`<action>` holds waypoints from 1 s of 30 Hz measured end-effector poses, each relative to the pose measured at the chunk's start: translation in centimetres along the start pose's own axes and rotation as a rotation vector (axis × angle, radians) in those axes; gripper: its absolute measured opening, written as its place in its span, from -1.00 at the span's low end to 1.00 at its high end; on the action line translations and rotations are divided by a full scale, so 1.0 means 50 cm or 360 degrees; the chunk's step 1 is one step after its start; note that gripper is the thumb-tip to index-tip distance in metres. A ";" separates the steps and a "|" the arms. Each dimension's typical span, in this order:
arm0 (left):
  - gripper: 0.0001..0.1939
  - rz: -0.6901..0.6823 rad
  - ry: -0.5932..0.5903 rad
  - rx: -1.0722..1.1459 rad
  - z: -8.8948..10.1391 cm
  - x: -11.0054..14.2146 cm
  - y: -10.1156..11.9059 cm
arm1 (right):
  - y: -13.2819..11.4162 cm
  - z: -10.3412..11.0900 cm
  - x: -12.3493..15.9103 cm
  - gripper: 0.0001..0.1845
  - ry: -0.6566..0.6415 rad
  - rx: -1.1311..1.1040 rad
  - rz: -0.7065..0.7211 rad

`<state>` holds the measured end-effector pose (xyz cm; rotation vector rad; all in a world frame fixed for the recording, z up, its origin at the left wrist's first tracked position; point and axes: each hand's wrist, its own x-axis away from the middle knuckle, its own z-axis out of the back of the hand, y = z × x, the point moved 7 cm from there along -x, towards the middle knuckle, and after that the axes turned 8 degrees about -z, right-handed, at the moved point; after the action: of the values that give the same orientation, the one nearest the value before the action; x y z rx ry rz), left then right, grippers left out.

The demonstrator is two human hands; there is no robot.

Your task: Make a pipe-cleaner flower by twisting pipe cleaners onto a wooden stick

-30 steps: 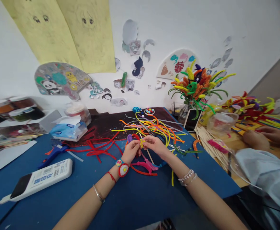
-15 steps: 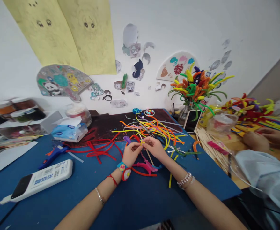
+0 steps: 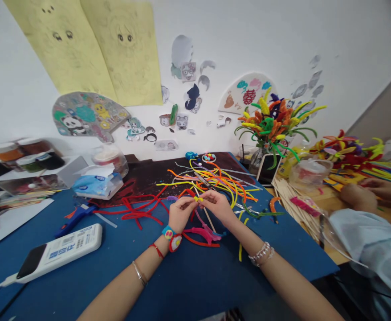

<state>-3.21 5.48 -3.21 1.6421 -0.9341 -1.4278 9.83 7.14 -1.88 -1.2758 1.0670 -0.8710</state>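
Between the fingertips of both hands is a small yellow pipe-cleaner piece [image 3: 198, 199], mostly covered by the fingers. My left hand [image 3: 181, 216] pinches it from the left, and my right hand [image 3: 217, 207] pinches it from the right. Just beyond them lies a tangle of yellow and orange pipe cleaners [image 3: 230, 177] with scissors [image 3: 202, 179] in it. A pink pipe-cleaner shape [image 3: 206, 232] and a thin stick [image 3: 209, 219] rest below the hands. Red pipe cleaners [image 3: 138, 209] spread out to the left.
On the left are a blue glue gun [image 3: 77, 218], a white power bank [image 3: 60, 252] and a tissue pack [image 3: 97, 183]. A vase of pipe-cleaner flowers [image 3: 272, 125] and a phone [image 3: 268, 169] stand at the back right. Another person's hands [image 3: 360, 196] are at the far right.
The two hands stay together, with the fingers shifting slightly around the yellow piece. My left wrist has turned a little. The whole view has tilted slightly upward.
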 end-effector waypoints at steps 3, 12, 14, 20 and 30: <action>-0.84 0.0064 -0.0024 0.0100 -0.007 0.000 0.001 | -0.004 0.003 -0.004 -0.78 -0.0085 0.0025 -0.0027; -0.77 0.0160 0.0052 0.0239 0.003 -0.007 -0.024 | -0.004 0.107 -0.024 -0.78 -0.0120 0.1096 -0.0092; -0.73 0.0202 0.0061 0.0265 0.003 -0.007 -0.032 | 0.007 0.107 -0.019 -0.79 -0.0220 0.1387 -0.0101; -0.67 0.0326 0.0050 0.0301 -0.004 0.000 -0.039 | 0.005 0.083 -0.011 -0.89 -0.0135 0.1898 0.0039; -0.65 0.0412 0.0015 0.0283 -0.008 0.006 -0.035 | -0.013 0.031 0.001 -0.79 -0.0301 0.0299 -0.0181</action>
<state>-2.70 6.05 -4.87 1.5843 -1.2489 -1.1884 11.35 7.47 -1.30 -1.2422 0.7517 -0.8946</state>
